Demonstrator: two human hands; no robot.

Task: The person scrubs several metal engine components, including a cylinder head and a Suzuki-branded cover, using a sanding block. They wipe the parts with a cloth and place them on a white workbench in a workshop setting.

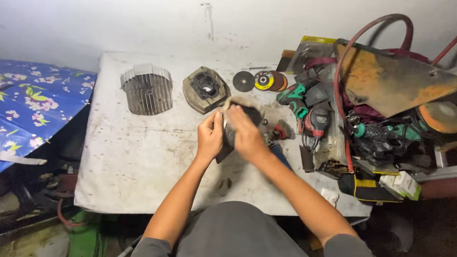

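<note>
Clearly, a dark power tool (239, 125), seemingly a small grinder with a round head, is held between both hands just above the middle of the table (134, 160). The left hand (210, 138) is closed on the tool's left flank, fingers curled around it, while the right hand (246, 134) is laid over its top and right side, also gripping; exactly how the fingertips lie underneath cannot be told, since the hands hide most of the body. The tool's long axis is judged to run from about seven o'clock up to one o'clock, with the round head at the far end, beyond the knuckles. Both hands are equally near, one on each side of that axis. At eleven o'clock from the hands a finned metal cylinder part (147, 89) is seen, at twelve o'clock an engine cylinder block (205, 89), and at one o'clock a row of abrasive discs (261, 81). At three o'clock a heap of tools and red hose (373, 114) is piled.
</note>
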